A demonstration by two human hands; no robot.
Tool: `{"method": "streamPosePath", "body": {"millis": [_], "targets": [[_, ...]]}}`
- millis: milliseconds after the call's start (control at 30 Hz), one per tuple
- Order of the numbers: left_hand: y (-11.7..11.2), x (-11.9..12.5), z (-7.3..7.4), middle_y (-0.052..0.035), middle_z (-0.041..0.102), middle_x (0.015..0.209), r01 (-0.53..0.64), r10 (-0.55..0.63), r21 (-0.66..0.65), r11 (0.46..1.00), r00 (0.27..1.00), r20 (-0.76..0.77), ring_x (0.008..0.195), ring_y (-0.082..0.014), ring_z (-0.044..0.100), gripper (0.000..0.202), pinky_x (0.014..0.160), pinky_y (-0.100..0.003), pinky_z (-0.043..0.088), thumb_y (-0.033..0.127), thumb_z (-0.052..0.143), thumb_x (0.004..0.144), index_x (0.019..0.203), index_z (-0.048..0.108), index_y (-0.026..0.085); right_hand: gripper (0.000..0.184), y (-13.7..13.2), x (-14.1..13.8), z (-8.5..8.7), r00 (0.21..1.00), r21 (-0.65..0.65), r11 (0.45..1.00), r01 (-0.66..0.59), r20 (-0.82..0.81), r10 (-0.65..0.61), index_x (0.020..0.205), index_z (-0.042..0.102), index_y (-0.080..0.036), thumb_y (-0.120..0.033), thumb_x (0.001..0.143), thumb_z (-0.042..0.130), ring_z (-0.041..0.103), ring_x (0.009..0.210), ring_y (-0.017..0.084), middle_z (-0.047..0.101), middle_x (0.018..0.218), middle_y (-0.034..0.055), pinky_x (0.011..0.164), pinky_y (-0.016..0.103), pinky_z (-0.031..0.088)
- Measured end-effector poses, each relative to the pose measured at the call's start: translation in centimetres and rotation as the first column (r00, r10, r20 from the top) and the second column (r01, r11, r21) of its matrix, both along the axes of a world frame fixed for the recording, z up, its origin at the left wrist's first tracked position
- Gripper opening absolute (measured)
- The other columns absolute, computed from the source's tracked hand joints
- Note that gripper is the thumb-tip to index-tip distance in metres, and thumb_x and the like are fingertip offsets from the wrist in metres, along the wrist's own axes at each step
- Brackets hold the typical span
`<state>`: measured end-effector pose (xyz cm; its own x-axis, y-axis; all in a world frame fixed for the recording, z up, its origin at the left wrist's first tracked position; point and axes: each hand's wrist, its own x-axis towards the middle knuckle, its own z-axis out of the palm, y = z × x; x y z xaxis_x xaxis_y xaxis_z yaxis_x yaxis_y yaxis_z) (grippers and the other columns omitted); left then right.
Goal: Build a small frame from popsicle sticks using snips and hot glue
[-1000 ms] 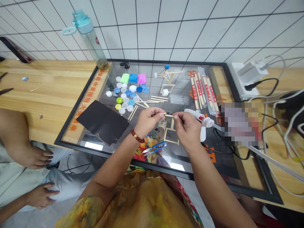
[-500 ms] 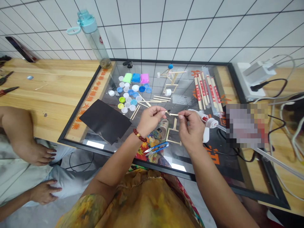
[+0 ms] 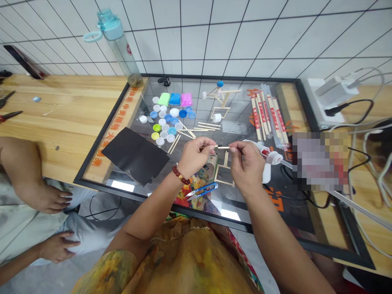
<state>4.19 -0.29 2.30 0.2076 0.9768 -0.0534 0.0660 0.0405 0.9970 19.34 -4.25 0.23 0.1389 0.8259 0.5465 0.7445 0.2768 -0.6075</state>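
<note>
My right hand (image 3: 247,165) pinches a short wooden stick (image 3: 224,148) near its right end. My left hand (image 3: 197,155) is closed in a pinch at a small black piece (image 3: 219,145), which meets the stick's left end. Both hands are raised over the glass tabletop. Below them lies a small wooden stick frame (image 3: 225,174). Thread snips with blue handles (image 3: 202,190) rest nearer my body. Partly hidden behind my right hand is a white tool with a red part (image 3: 272,156). A larger stick model with bottle-cap wheels (image 3: 222,108) stands farther back.
Bottle caps (image 3: 174,112), clay packs (image 3: 175,99) and loose sticks (image 3: 208,126) lie left of centre. Black sheets (image 3: 134,155) are front left; wrapped chopsticks (image 3: 269,116) and a power strip (image 3: 321,104) are right. A water bottle (image 3: 121,51) stands behind. Another person's hand (image 3: 50,198) is left.
The black piece at my left fingertips has come down and lined up closer with the stick's end. Both hands keep their pinch; the view has shifted slightly.
</note>
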Motion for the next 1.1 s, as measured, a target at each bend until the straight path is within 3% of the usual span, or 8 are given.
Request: {"method": "streamPosePath", "body": {"millis": [667,1100], "targets": [[-0.28,-0.2,-0.61,-0.0017,0.068,0.073,0.003,0.036,0.19,0.982,0.979,-0.202,0.068,-0.0121,0.062,0.012,0.067,-0.025,0.047,0.011,0.056,0.078,0.08,0.066,0.017,0.013,-0.07,-0.03,0.05,1.0,-0.043,0.999,0.022,0.001,-0.022,0.085,0.058,-0.023,-0.026,0.091,0.047,0.06,0.08,0.02,0.065,0.083,0.0046,0.072,0.034,0.044],[-0.36,-0.32,-0.75,-0.0026,0.07,0.078,0.028,0.051,0.277,0.96,0.961,-0.272,0.071,-0.0144,0.062,0.016,0.073,-0.028,0.048,0.009,0.054,0.077,0.081,0.067,0.018,0.013,-0.08,-0.01,-0.08,1.0,-0.065,0.998,0.024,0.019,-0.023,0.086,0.058,-0.022,-0.024,0.091,0.047,0.06,0.079,0.02,0.064,0.082,0.0043,0.07,0.033,0.044]]}}
